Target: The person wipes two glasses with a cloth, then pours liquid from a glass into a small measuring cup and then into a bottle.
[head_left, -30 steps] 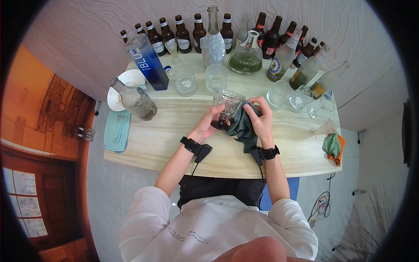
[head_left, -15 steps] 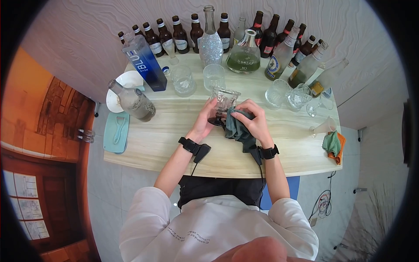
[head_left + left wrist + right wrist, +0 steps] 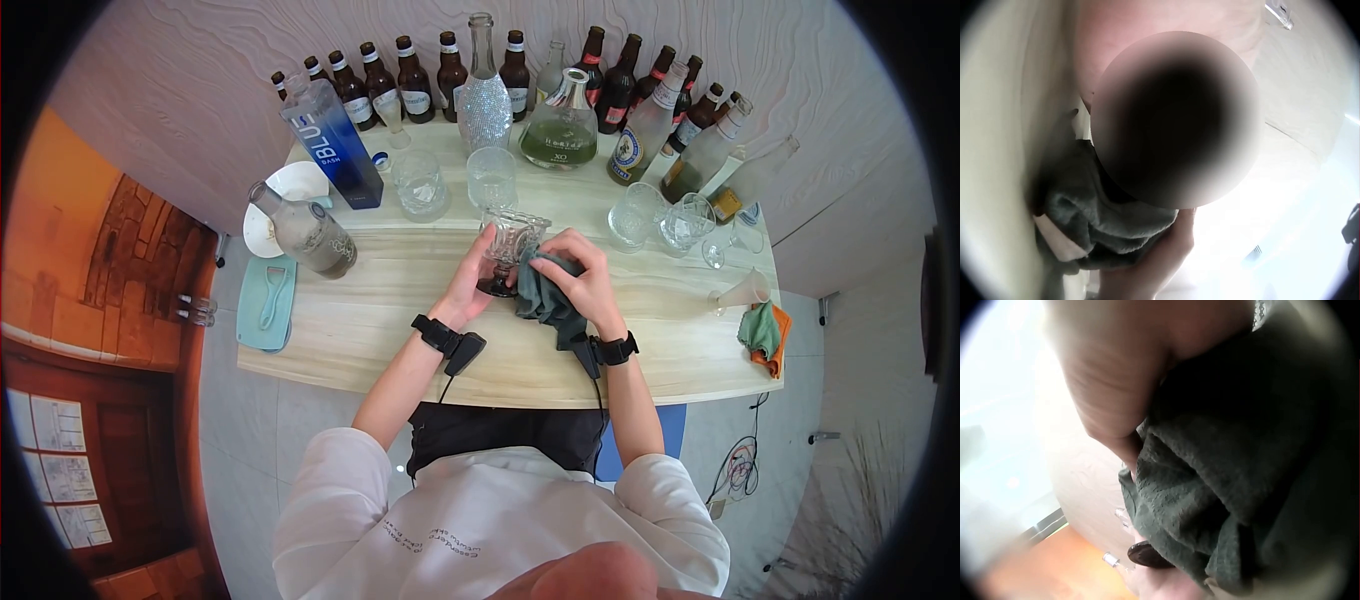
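Note:
A clear patterned goblet with a dark foot (image 3: pixel 514 236) is tilted above the table, gripped by my left hand (image 3: pixel 467 284) around its side and stem. My right hand (image 3: pixel 584 279) pinches a dark green cloth (image 3: pixel 546 299) against the goblet's lower bowl and stem. In the right wrist view the cloth (image 3: pixel 1185 487) fills much of the picture, with the dark foot (image 3: pixel 1149 555) beside its lower edge. The left wrist view shows the cloth (image 3: pixel 1110 225) bunched over the right hand's fingers; a dark round blur covers the middle.
Behind the goblet stand glass tumblers (image 3: pixel 491 178) and a row of bottles (image 3: pixel 413 82). On the left are a grey bottle (image 3: pixel 312 240), a bowl (image 3: pixel 298 182) and a turquoise board with a peeler (image 3: pixel 284 311). Folded cloths (image 3: pixel 764 336) and a small glass (image 3: pixel 746 292) lie right.
The goblet has moved slightly left and closer to the body. My right hand and the cloth have shifted from beside the bowl down to its base and stem.

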The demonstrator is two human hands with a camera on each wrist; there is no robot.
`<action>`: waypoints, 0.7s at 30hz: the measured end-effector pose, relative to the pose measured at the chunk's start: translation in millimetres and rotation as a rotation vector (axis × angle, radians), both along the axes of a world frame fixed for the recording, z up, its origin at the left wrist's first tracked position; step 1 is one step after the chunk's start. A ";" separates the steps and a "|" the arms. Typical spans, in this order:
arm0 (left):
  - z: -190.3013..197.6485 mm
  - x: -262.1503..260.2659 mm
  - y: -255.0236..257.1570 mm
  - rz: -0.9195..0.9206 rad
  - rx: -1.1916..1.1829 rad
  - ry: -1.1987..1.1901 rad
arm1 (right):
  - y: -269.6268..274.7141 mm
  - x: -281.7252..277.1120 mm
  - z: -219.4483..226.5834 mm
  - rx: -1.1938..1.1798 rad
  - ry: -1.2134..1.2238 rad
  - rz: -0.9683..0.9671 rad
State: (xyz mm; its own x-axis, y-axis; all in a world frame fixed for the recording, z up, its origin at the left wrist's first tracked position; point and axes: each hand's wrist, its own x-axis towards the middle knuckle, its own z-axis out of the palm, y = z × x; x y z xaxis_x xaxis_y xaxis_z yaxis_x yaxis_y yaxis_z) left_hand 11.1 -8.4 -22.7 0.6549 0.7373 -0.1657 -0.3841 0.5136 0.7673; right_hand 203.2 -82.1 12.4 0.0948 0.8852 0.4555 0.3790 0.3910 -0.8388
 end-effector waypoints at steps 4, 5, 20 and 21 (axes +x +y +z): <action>-11.7 -6.3 8.1 -0.049 0.020 0.012 | -4.9 -0.9 6.1 -0.090 -0.012 0.029; -12.7 -5.9 7.8 -0.046 0.012 0.018 | -5.5 -0.8 6.9 -0.100 -0.010 0.034; -1.3 1.2 4.6 0.049 0.058 -0.030 | -4.6 -5.2 8.6 0.010 -0.040 -0.011; -1.6 -2.1 1.9 0.032 0.079 0.021 | -4.4 -5.5 8.4 0.015 -0.042 -0.020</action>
State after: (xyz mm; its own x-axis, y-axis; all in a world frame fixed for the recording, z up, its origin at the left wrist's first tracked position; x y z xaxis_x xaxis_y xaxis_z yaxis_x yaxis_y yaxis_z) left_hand 8.9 -6.6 -24.3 0.6279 0.7691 -0.1194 -0.3825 0.4385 0.8132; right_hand 197.7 -86.5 20.9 0.0925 0.8765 0.4724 0.4219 0.3952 -0.8160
